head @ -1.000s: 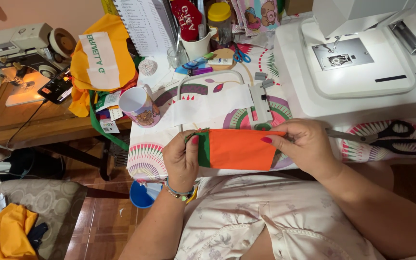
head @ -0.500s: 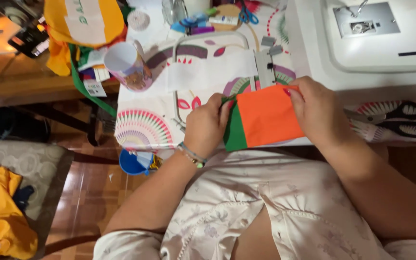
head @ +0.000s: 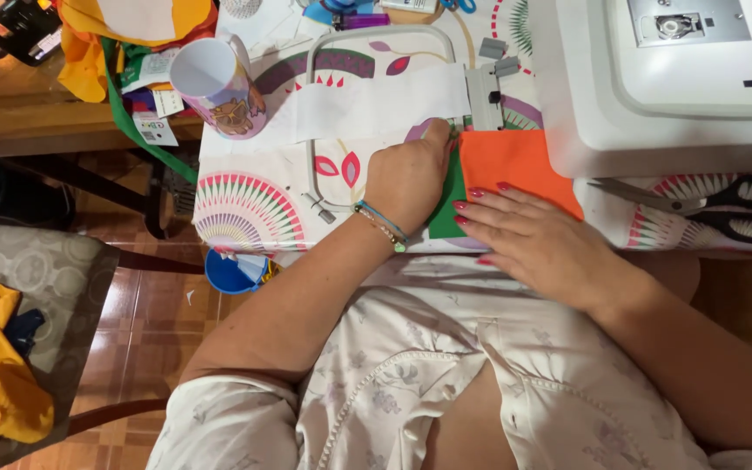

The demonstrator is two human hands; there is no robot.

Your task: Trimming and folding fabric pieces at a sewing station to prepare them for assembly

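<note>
— What is seen nearest the wearer?

— The right hand (head: 543, 246) is laid flat, fingers spread, on the near edge of the orange fabric piece (head: 508, 165); nothing is gripped, the cloth is only pressed down onto the bench (head: 245, 200).

— And the left hand?

— The left hand (head: 406, 178) is found just left of the orange fabric piece, knuckles up, its grip loosely curled, with the fingertips brought to the cloth's far left corner. Whether that corner is pinched cannot be told. A green layer (head: 447, 204) is shown under the orange one, between the two hands.

— How does the cloth lie?

— It lies flat, its long axis running from the wearer's near right toward the far left. Both hands are touching it; the left is nearer its far corner, the right nearer its near edge.

— What is placed beyond it?

— Left of and beyond the orange fabric piece an embroidery hoop (head: 376, 39) with a white strip is seen. To the cloth's right, black scissors (head: 698, 204) are laid; beyond it, a white sewing machine (head: 681, 78) is set. Far left, a cup (head: 219, 83) is lying on its side.
</note>
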